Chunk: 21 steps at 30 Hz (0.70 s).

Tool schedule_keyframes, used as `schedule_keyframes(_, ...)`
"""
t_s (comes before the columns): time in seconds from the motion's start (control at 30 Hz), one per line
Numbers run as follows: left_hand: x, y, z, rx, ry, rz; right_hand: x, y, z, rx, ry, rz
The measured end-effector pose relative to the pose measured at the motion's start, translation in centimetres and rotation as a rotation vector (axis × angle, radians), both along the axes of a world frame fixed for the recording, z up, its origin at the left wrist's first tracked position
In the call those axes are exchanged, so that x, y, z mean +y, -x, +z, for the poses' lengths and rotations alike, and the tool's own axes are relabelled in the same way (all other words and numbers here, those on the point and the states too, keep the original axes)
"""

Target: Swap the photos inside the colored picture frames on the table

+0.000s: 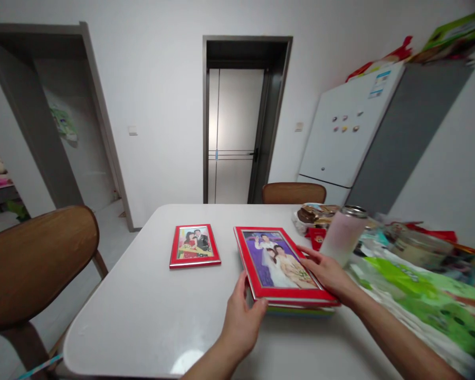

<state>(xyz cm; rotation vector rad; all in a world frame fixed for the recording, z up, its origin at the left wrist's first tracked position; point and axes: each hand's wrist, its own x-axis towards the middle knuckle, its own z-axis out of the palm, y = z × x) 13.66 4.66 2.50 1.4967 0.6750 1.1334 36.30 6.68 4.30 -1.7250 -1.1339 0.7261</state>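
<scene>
A large red photo frame (pixel 261 292) with a wedding picture on a purple ground lies on top of a low stack (pixel 301 311), of which only a thin greenish edge shows. My left hand (pixel 243 316) grips the frame at its near left corner, thumb at the front edge and fingers along the left side. At the right edge, my right hand (pixel 324 272) holds the same frame, its fingers reaching over the border. A smaller red photo frame (pixel 195 262) with a picture of two people lies face up to the left, apart from both hands.
A pale pink bottle (pixel 343 235) stands just beyond my right hand. Green plastic packaging (pixel 423 290), a clear tub (pixel 421 248) and other clutter cover the right side of the white table (pixel 142 316). Brown chairs stand at the left (pixel 43 264) and far side (pixel 294 193).
</scene>
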Motion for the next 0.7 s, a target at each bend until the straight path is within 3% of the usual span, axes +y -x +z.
schedule_keyframes(0.1,0.3,-0.9,-1.5,0.214,-0.103,0.064,0.9,-1.3,-1.8,-0.126,0.018,0.002)
schedule_keyframes(0.2,0.3,-1.0,-1.9,0.342,-0.17,0.068,1.4,-2.0,-3.2,-0.215,0.012,-0.037)
schedule_keyframes(0.37,2.8,1.1,-2.1,0.599,-0.24,0.136,1.0,-1.4,-2.6,-0.392,0.012,-0.112)
schedule_keyframes(0.47,6.2,4.0,-2.2,0.756,-0.288,0.238,-0.1,2.3,-1.2,-0.563,-0.145,-0.101)
schedule_keyframes(0.57,9.1,6.8,-1.9,0.902,-0.315,0.298,-1.5,8.6,-0.5,-0.585,-0.302,0.17)
schedule_keyframes(0.63,9.5,8.2,-1.7,0.979,-0.337,0.3,-2.1,12.7,-0.9,-0.591,-0.363,0.353)
schedule_keyframes(0.7,8.5,9.2,-1.3,1.035,-0.364,0.287,-2.2,15.7,-1.9,-0.602,-0.375,0.454)
